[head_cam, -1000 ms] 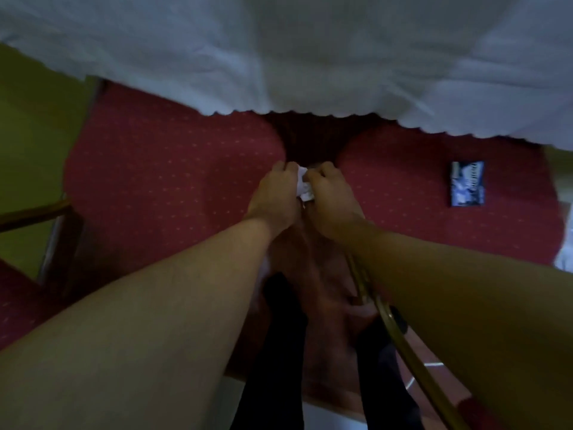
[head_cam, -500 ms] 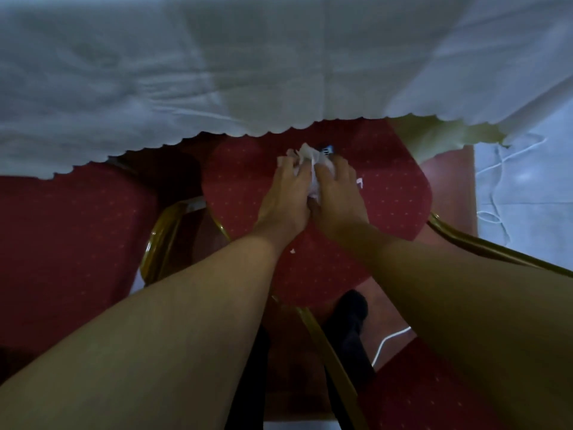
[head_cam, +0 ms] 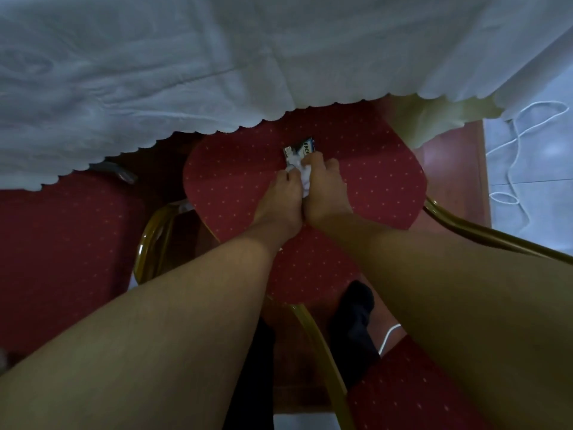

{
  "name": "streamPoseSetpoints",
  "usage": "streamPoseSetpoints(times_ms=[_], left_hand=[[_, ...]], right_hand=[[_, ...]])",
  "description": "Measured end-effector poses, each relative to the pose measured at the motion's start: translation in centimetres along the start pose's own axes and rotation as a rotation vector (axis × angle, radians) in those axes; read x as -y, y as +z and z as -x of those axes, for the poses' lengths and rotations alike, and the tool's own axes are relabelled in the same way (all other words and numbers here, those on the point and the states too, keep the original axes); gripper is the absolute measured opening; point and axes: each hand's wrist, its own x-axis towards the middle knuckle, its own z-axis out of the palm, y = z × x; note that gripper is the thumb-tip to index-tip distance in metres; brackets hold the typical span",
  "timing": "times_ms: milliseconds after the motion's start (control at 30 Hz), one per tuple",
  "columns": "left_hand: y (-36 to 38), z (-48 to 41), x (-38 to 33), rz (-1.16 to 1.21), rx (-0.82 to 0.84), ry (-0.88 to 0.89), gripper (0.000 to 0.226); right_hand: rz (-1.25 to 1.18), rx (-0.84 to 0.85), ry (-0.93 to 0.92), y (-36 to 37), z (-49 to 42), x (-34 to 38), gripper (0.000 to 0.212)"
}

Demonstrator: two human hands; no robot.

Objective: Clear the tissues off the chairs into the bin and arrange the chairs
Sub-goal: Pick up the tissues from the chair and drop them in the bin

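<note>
Both hands, left (head_cam: 280, 201) and right (head_cam: 325, 193), grip crumpled tissues (head_cam: 302, 175) over the chair seat (head_cam: 372, 181).

Bare forearms (head_cam: 173, 321), black socks (head_cam: 356, 308)

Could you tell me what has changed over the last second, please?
Both hands, the left hand and right hand, carried the crumpled tissue from the gap between the two seats to the red chair seat and reached the small blue packet. The tissue stays clamped between them; the tablecloth hangs unchanged.
</note>
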Motion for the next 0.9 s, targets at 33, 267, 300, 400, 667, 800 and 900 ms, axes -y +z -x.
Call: streamPoseSetpoints(times_ms=[33, 267, 300, 400, 667, 800, 900], left_hand=[[-0.2, 0.3, -0.1, 0.006, -0.005, 0.008, 0.051], [-3.4, 2.6, -1.6, -0.008, 0.025, 0.024, 0.042], [-4.0, 3.0, -2.1, -0.014, 0.030, 0.041, 0.041], [-6.8, 4.1, -4.5, -0.031, 0.021, 0.059, 0.034], [-16.9, 8.4, -14.7, -0.084, -0.066, 0.068, 0.039], [-20.9, 11.1, -19.5, -0.105, -0.124, 0.101, 0.038], [-23.1, 13.3, -22.1, -0.171, -0.137, 0.157, 0.041]], right_hand=[[-0.008, 0.005, -0.002, 0.0, 0.2, 0.0, 0.029], [-0.118, 0.060, -0.055, -2.4, 2.2, 0.2, 0.018], [-0.137, 0.060, -0.067, -3.0, 2.5, 0.5, 0.020], [-0.132, 0.047, -0.103, -6.6, 4.0, 2.1, 0.018], [-0.098, -0.069, -0.179, -18.4, 10.3, 8.0, 0.025], [-0.078, -0.120, -0.185, -22.8, 13.8, 10.0, 0.028], [-0.051, -0.147, -0.185, -25.3, 16.2, 11.0, 0.031]])
